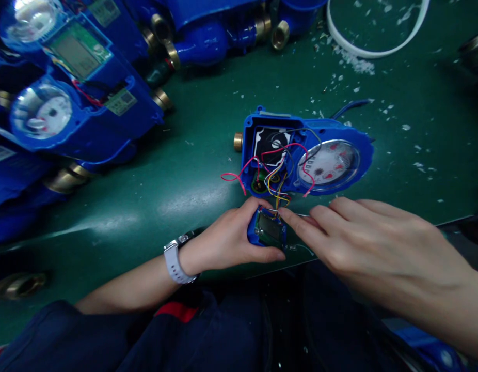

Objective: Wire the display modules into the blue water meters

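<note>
One opened blue meter [328, 130] lies on the green surface [196, 134], one dial [328, 163] at its right end and one brass fitting [238, 141] at its left. Just on its near side, the left hand [231, 232] clasps one small display module [269, 230]; the right hand [363, 237] is closed around one thin metal tool [302, 215], touching the module's edge. Beyond the meter, rightward, lies one white ring [372, 53].

Small blue display module [269, 228], screen up, beside an open-topped blue meter [311, 157]
</note>
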The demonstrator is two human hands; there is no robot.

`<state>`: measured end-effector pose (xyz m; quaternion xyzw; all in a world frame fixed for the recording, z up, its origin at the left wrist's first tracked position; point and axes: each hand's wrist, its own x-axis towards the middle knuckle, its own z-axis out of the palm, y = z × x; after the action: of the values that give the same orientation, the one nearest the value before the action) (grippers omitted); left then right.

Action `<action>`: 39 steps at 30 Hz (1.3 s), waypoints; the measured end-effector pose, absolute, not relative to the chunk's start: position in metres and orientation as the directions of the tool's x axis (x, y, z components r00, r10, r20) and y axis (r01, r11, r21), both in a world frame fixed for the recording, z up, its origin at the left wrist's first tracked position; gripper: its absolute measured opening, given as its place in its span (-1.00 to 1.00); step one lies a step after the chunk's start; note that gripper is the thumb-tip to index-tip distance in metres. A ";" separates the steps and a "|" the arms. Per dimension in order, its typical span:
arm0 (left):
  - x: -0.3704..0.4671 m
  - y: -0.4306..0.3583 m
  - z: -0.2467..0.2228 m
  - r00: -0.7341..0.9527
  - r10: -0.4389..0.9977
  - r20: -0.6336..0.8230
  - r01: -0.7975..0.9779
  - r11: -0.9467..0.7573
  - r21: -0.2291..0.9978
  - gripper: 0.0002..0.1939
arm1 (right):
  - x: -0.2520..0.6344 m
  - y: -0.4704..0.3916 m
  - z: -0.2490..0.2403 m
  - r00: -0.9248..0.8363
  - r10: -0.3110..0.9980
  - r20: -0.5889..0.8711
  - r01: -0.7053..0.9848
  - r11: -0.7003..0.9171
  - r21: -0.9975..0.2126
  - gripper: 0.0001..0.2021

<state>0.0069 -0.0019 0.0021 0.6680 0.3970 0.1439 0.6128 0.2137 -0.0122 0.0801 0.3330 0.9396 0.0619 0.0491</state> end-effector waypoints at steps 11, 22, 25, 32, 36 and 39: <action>0.007 0.000 0.003 0.646 0.696 -0.312 0.358 0.085 0.930 -0.40 | 0.215 -0.008 0.080 -0.786 0.614 -0.071 0.609 0.789 0.081 -0.62; 0.007 0.001 0.002 0.654 0.693 -0.304 0.387 0.038 0.921 -0.44 | 0.203 -0.012 0.082 -0.787 0.606 -0.113 0.596 0.795 0.111 -0.69; 0.007 0.000 0.002 0.654 0.688 -0.313 0.404 0.033 0.914 -0.43 | 0.203 -0.012 0.079 -0.792 0.600 -0.112 0.591 0.800 0.106 -0.69; 0.010 -0.001 0.001 0.630 0.703 -0.330 0.449 0.016 0.893 -0.42 | 0.206 -0.017 0.071 -0.800 0.596 -0.068 0.583 0.799 0.145 -0.66; 0.010 -0.001 0.002 0.626 0.705 -0.333 0.462 0.009 0.887 -0.41 | 0.212 -0.016 0.063 -0.805 0.592 -0.045 0.582 0.801 0.141 -0.66; 0.009 -0.001 0.002 0.629 0.702 -0.334 0.459 0.012 0.889 -0.40 | 0.217 -0.013 0.056 -0.788 0.611 -0.071 0.606 0.791 0.086 -0.64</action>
<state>0.0092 -0.0006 0.0024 0.6950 0.4174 0.1055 0.5759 0.2165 -0.0130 0.0564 0.3220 0.9451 0.0292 0.0474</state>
